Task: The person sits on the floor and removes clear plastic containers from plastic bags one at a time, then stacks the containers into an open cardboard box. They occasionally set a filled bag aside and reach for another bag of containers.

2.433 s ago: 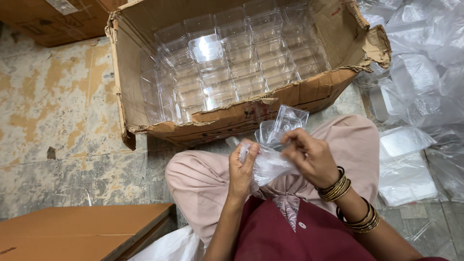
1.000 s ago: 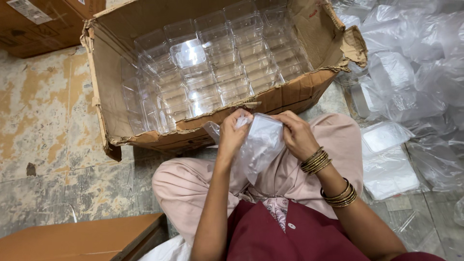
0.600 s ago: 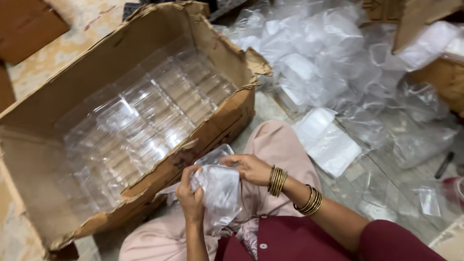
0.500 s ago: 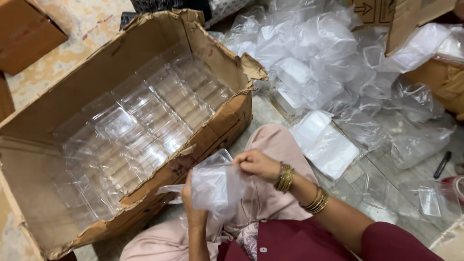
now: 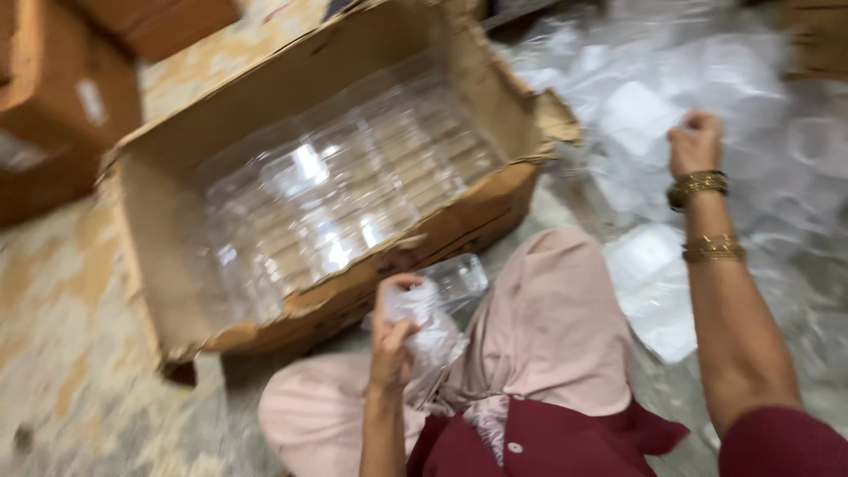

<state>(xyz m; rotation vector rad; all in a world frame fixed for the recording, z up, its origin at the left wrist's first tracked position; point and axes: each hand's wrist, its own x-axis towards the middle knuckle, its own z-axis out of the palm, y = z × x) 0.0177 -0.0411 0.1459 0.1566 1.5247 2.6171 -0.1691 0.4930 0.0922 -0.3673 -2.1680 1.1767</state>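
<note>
I sit cross-legged on the floor. My left hand (image 5: 395,331) grips a clear plastic container in a thin plastic bag (image 5: 437,305), held over my knee in front of the cardboard box. My right hand (image 5: 695,141), with gold bangles on the wrist, reaches out to the right over the heap of clear plastic packaging (image 5: 654,115); its fingers are curled, and blur hides whether they hold anything. The big open cardboard box (image 5: 159,230) in front of me holds rows of clear plastic containers (image 5: 336,190).
Brown cardboard boxes (image 5: 53,97) stand at the upper left. Flat white plastic pieces (image 5: 654,283) lie on the floor by my right knee. The worn, patchy floor (image 5: 71,371) shows at the lower left. The frame is motion-blurred.
My right hand has left the bagged container and swung out to the right over the plastic heap. My left hand alone holds the container now. The view has shifted.
</note>
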